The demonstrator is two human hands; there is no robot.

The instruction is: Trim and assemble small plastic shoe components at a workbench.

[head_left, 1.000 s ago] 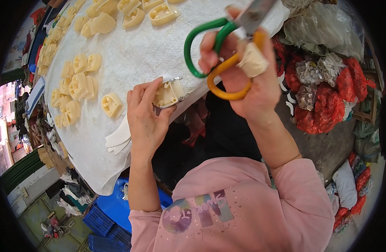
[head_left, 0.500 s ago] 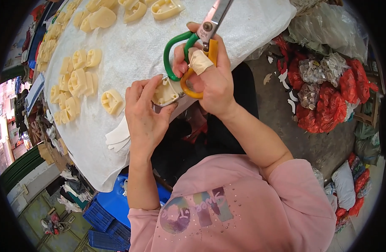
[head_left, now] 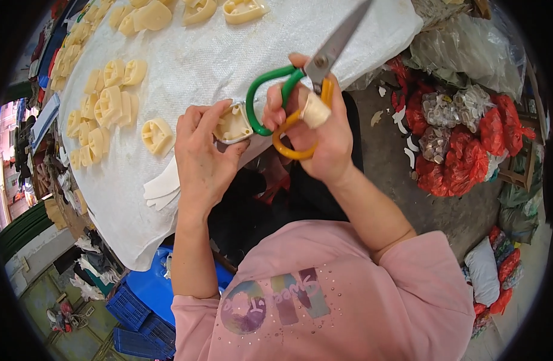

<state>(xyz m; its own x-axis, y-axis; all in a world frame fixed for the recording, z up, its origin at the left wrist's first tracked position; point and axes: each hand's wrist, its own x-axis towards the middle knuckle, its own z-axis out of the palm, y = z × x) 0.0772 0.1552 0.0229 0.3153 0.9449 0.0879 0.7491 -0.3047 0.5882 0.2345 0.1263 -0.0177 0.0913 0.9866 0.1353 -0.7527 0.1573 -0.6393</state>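
Pinched between the thumb and fingers of my left hand (head_left: 203, 153) is a small hollow cream part with a silvery rim (head_left: 232, 124); its open side faces up. My right hand (head_left: 324, 141) grips a pair of scissors (head_left: 332, 57) by one green and one yellow handle loop. The metal blades point up and to the right, away from the part, and look closed together. A beige wrap (head_left: 315, 111) covers a digit of that hand. Close to my left hand, a loose cream piece (head_left: 157, 136) and some flat white curved strips (head_left: 162, 185) lie on the table's white woven cover (head_left: 186, 66).
Several more cream pieces (head_left: 108, 105) sit in clusters at the left and far side of the cover. Red bags (head_left: 454, 168) and clear plastic bags are heaped on the floor at right, with white scraps nearby. Blue crates (head_left: 129, 310) stand at lower left.
My right hand has moved right with the scissors, and the handle loops are farther from my left hand. The left hand still holds the cream part, now turned slightly.
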